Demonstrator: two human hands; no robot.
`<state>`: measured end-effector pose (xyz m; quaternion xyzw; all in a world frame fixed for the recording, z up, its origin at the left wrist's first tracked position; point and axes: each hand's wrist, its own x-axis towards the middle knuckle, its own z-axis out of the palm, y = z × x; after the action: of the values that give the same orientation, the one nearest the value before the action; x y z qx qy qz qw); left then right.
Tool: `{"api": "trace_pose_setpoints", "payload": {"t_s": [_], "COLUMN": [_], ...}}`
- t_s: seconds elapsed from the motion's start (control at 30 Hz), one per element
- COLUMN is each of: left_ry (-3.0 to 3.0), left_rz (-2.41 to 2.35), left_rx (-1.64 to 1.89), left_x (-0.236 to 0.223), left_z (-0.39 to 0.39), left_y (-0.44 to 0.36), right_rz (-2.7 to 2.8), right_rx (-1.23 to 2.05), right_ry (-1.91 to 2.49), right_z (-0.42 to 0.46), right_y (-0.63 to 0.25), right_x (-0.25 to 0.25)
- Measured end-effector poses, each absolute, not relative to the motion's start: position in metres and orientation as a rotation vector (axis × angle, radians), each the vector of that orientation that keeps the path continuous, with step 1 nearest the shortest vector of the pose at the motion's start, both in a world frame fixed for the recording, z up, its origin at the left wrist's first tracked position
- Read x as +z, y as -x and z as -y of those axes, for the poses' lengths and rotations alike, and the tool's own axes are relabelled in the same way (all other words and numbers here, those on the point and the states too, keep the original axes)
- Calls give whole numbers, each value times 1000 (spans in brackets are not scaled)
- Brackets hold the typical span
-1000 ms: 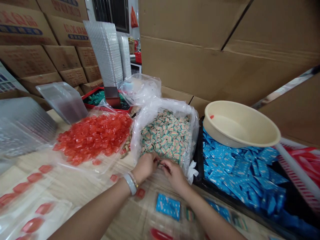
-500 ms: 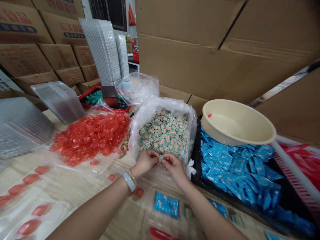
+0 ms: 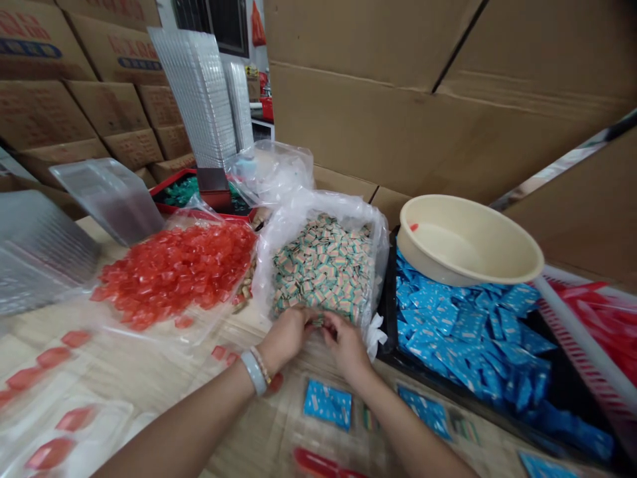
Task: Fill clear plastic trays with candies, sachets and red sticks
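Both forearms are extended forward from the lower edge of the view and are angled inward, so that the left hand (image 3: 285,339) and the right hand (image 3: 347,348) are brought together, palms turned toward each other, just in front of the open mouth of a clear plastic bag (image 3: 298,229). The fingers of both hands are curled inward and pinched closely around a small wrapped piece with green and pale stripes (image 3: 316,321), which is mostly hidden by them; which hand bears its grip cannot be told. A white bangle (image 3: 253,372) and a thin gold-coloured bracelet (image 3: 263,370) are worn on the left wrist.

The bag is filled with small striped wrapped sweets (image 3: 323,269) and is touched by the fingers at its near edge. To its left, a clear bag of red wrapped sweets (image 3: 174,275) is laid on the table. To its right, blue sachets (image 3: 472,332) are heaped on a black tray (image 3: 387,312), beneath a tilted cream plastic basin (image 3: 468,239).
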<state>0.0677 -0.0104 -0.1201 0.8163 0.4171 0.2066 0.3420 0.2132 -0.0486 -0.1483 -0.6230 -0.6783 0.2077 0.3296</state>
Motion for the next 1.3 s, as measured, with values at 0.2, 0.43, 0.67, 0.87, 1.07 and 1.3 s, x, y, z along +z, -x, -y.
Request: {"api": "trace_pose_setpoints", "payload": {"t_s": [0.2, 0.43, 0.67, 0.87, 1.07, 1.3], "left_ry": [-2158, -2196, -2159, -2159, -2159, -2136], "left_rz": [-1046, -1090, -1139, -1267, -1277, -1221], "left_rx": [500, 481, 490, 508, 471, 517], "left_x": [-121, -118, -122, -120, -116, -114], "left_z": [10, 14, 19, 22, 20, 19], "left_y": [-71, -76, -77, -70, -67, -64], "right_rz": [1873, 1936, 1937, 2088, 2402, 2419], "right_rx": [498, 404, 517, 386, 113, 101], "right_ry": [1654, 1718, 1657, 1704, 1961, 1954], "right_z": [49, 53, 51, 29, 23, 19], "right_y": [-212, -207, -213, -222, -209, -209], "right_x": [-148, -144, -145, -128, -123, -126]}}
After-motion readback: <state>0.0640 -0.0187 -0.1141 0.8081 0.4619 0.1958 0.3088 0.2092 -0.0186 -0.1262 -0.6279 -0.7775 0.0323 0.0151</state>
